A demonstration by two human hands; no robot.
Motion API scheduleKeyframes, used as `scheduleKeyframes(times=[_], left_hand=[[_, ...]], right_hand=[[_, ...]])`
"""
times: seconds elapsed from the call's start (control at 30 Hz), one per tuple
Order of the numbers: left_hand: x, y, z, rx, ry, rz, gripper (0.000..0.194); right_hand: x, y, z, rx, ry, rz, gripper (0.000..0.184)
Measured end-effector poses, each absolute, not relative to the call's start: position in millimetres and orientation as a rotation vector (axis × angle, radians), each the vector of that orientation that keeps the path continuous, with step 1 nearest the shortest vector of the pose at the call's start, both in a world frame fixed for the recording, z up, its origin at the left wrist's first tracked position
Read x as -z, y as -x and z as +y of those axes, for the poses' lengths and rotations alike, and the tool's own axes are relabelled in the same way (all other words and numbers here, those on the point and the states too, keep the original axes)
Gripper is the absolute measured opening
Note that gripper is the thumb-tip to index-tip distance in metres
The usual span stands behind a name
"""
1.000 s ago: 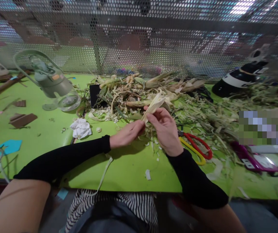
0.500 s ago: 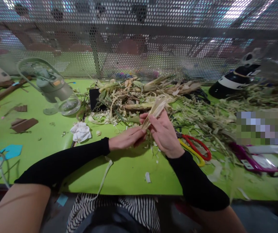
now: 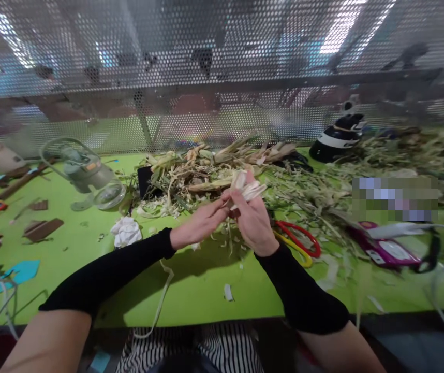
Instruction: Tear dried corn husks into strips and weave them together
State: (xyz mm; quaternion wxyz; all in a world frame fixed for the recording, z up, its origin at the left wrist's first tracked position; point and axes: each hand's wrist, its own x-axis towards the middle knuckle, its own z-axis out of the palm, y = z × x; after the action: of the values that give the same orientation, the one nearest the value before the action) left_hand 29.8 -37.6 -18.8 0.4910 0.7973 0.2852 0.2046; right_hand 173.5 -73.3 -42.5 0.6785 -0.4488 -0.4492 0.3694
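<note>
A pale, dry corn husk [image 3: 248, 187] is held between my two hands above the green table [image 3: 191, 305]. My right hand [image 3: 253, 223] is closed around it, thumb on top, with the husk's loose end fanning out past the fingers. At its narrow lower end, the fingers of my left hand [image 3: 202, 223] pinch the husk; their tips are partly hidden. Behind the hands lies a heap of dried husks and shreds [image 3: 191, 178]. Red-and-yellow-handled scissors [image 3: 299, 239] lie just right of my right wrist, their blades hidden.
A clear bottle with a grey-green top [image 3: 90, 173] stands left; a crumpled white tissue [image 3: 126, 231] lies nearer. At right are a black bottle [image 3: 336, 140], scattered leaf shreds [image 3: 315, 189] and a purple device [image 3: 390, 251]. A perforated metal screen [image 3: 222, 98] closes the back.
The view has tilted up and shifted right. The husk has turned from pointing up to leaning rightward, its end more bunched and spread. Both hands keep hold of it.
</note>
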Motion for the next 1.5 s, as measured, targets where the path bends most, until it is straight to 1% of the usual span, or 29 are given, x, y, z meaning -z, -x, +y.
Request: scheduleKeyframes(times=[0.03, 0.07, 0.13, 0.17, 0.2, 0.3, 0.37, 0.43, 0.6, 0.73, 0.83, 0.9, 0.97, 1.07, 1.17, 1.2, 1.27, 1.37, 1.5], left_hand=[[22, -29, -37, -0.483, -1.982, 0.682, 0.027], [26, -27, -37, -0.45, -2.015, 0.668, 0.03], [31, -24, -37, -0.375, -2.069, 0.639, 0.032], [32, -23, -37, -0.334, -2.088, 0.625, 0.032], [31, -23, -38, -0.29, -2.098, 0.613, 0.032], [25, -27, -43, -0.204, -2.039, 0.614, 0.029], [18, -32, -48, -0.208, -1.995, 0.646, 0.026], [12, -36, -52, -0.267, -2.004, 0.689, 0.029], [7, -42, -54, -0.484, -2.025, 0.659, 0.031], [18, -44, -56, -0.476, -2.073, 0.609, 0.033], [26, -43, -55, -0.483, -2.005, 0.58, 0.035], [27, -41, -51, -0.47, -1.843, 0.596, 0.035], [24, -38, -47, -0.448, -1.657, 0.601, 0.032], [16, -37, -42, -0.47, -1.493, 0.61, 0.028], [11, -36, -40, -0.481, -1.444, 0.626, 0.025], [11, -36, -39, -0.484, -1.433, 0.615, 0.025], [11, -36, -37, -0.502, -1.402, 0.579, 0.024], [10, -35, -33, -0.527, -1.355, 0.547, 0.023], [5, -33, -29, -0.554, -1.366, 0.572, 0.025]], right_hand=[[41, -175, -73, -0.824, 0.976, -0.993, 0.064], [40, -176, -73, -0.819, 0.943, -0.999, 0.059], [38, -177, -73, -0.824, 0.887, -1.035, 0.043], [38, -176, -73, -0.835, 0.87, -1.048, 0.039], [38, -175, -74, -0.839, 0.864, -1.055, 0.04], [37, -171, -75, -0.762, 0.911, -1.082, 0.054], [35, -170, -76, -0.702, 0.98, -1.119, 0.061], [32, -171, -78, -0.691, 1.04, -1.121, 0.065], [19, -181, -82, -0.77, 1.184, -1.053, 0.071], [5, -198, -84, -0.789, 1.228, -1.102, 0.067], [-2, -222, -90, -0.606, 1.304, -1.123, 0.064], [-2, -242, -101, -0.48, 1.594, -1.297, 0.058], [5, -264, -115, -0.448, 1.774, -1.406, 0.043], [21, -290, -137, -0.245, 2.312, -1.822, 0.025], [34, -300, -149, -0.172, 2.428, -2.034, 0.009], [36, -299, -150, -0.16, 2.451, -2.054, 0.008], [37, -293, -148, -0.148, 2.515, -2.047, 0.012], [30, -283, -141, -0.132, 2.584, -2.006, 0.014], [5, -291, -136, -0.125, 2.642, -1.929, 0.005]])
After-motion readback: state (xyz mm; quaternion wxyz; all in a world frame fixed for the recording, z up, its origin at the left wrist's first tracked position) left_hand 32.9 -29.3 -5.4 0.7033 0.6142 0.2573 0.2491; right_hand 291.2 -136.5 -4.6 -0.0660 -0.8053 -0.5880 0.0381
